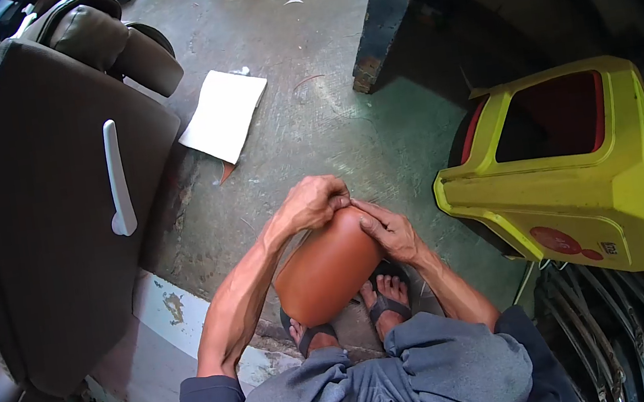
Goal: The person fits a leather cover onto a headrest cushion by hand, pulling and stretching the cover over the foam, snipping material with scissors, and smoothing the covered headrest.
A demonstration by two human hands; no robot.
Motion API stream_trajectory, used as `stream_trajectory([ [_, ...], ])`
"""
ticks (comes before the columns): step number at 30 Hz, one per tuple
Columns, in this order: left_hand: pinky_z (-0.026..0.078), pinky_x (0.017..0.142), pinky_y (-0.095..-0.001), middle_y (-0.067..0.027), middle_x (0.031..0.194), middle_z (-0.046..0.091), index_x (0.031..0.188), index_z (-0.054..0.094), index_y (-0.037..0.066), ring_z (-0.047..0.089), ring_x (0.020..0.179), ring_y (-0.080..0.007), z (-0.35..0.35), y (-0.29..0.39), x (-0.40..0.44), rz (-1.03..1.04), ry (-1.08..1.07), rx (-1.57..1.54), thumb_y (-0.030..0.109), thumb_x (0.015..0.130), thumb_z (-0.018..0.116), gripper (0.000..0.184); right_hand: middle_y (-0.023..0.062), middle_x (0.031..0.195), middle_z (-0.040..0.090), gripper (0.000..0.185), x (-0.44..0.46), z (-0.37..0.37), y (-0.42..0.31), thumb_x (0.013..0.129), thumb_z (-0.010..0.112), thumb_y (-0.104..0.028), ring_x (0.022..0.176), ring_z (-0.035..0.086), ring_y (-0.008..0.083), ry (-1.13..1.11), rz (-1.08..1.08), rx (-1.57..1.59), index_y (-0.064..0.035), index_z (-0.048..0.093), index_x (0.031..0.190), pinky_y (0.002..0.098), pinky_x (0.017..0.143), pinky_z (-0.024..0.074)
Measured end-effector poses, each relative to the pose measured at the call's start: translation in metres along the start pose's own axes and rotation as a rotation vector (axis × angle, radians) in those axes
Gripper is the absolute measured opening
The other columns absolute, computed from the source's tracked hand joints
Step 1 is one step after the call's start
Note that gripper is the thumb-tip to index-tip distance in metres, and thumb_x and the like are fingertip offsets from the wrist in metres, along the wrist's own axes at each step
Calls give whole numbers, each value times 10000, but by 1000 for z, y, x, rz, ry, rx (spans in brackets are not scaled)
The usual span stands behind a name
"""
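A rounded, padded piece that looks like a headrest [331, 269], covered in smooth orange-brown leatherette, is tilted above my feet, between my forearms. My left hand [318, 201] is closed at its far end, the fingers pinched together at the edge of the cover. My right hand [391, 234] grips the same end from the right, with the thumb pressed on the cover and the index finger reaching toward the left fingertips. The underside of the headrest and whatever lies between the pinched fingers are hidden.
A dark vehicle seat [69, 194] with a pale lever [117, 179] stands at left. White folded sheets [225, 116] lie on the concrete floor [302, 114]. At right are a yellow plastic bin [555, 178] and metal frames [590, 320]. A dark metal leg [391, 17] stands ahead.
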State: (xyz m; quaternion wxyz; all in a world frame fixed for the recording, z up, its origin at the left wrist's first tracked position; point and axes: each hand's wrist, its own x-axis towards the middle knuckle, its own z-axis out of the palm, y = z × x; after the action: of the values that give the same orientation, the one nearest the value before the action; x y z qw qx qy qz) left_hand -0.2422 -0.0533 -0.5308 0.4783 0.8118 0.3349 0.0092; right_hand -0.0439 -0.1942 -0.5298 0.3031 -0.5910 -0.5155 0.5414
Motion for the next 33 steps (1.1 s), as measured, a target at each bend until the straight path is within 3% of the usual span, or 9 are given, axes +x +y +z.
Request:
stream_trajectory([
  [4, 509, 840, -379, -94, 934, 660, 985, 637, 22, 643, 923, -218, 22, -9, -6, 87, 107, 59, 214, 1011, 635, 193, 214, 1439, 600, 630, 0, 1, -1, 1039, 561, -496, 1378, 546, 322, 17, 4, -1, -7, 578, 1435, 380, 1164, 398],
  [6, 488, 872, -347, -40, 933, 594, 1014, 592, 39, 578, 919, -159, 25, -15, -12, -42, 171, -761, 246, 1064, 572, 214, 209, 1457, 587, 636, 1, -1, 0, 1040, 556, -504, 1390, 532, 319, 11, 13, 3, -18, 567, 1451, 379, 1168, 390],
  [8, 486, 866, -330, -6, 900, 549, 1017, 588, 50, 538, 887, -130, 25, -15, -12, -23, 297, -951, 281, 1090, 538, 248, 204, 1476, 574, 644, -1, 0, 0, 1042, 550, -511, 1402, 518, 315, 3, 18, 4, -28, 555, 1467, 378, 1173, 382],
  [14, 547, 825, -360, -97, 987, 724, 1081, 714, 34, 671, 917, -189, -4, 11, -18, -182, 70, -247, 209, 987, 674, 202, 209, 1465, 582, 651, 1, -1, -3, 1037, 547, -522, 1388, 532, 321, -10, 37, -40, -34, 558, 1466, 380, 1163, 395],
  [15, 544, 796, -428, -173, 993, 735, 1034, 731, 22, 712, 910, -307, -2, 11, -14, -163, 83, -307, 202, 919, 720, 214, 210, 1464, 582, 648, 1, -1, -2, 1036, 547, -521, 1386, 534, 324, -7, 40, -43, -36, 560, 1465, 380, 1161, 397],
  [25, 471, 885, -426, -130, 950, 627, 1013, 601, 20, 608, 971, -275, 13, -4, 2, 31, -81, 26, 180, 988, 616, 162, 220, 1415, 612, 677, -3, 0, -4, 1021, 544, -568, 1352, 562, 340, 32, 33, -62, -39, 582, 1442, 395, 1142, 412],
  [28, 463, 860, -386, -83, 912, 557, 1027, 571, 38, 568, 930, -229, 14, 4, -17, -156, -54, -473, 217, 1022, 618, 185, 218, 1418, 611, 694, -3, 1, -2, 1016, 540, -583, 1353, 560, 341, 35, 31, -28, -35, 582, 1441, 395, 1146, 409],
  [30, 456, 820, -343, -44, 911, 528, 1013, 561, 59, 533, 890, -167, 16, 6, -24, 40, 249, -1413, 293, 1066, 584, 241, 211, 1444, 595, 679, -1, -3, -3, 1021, 544, -562, 1374, 544, 331, 20, 48, -34, -39, 571, 1453, 388, 1155, 401],
  [33, 459, 797, -298, -35, 888, 590, 953, 597, 76, 543, 844, -122, 12, 0, -24, -26, 374, -1220, 345, 1064, 599, 291, 202, 1472, 579, 670, -1, -1, -1, 1025, 546, -546, 1394, 528, 317, -3, 59, -43, -44, 558, 1469, 381, 1163, 394],
])
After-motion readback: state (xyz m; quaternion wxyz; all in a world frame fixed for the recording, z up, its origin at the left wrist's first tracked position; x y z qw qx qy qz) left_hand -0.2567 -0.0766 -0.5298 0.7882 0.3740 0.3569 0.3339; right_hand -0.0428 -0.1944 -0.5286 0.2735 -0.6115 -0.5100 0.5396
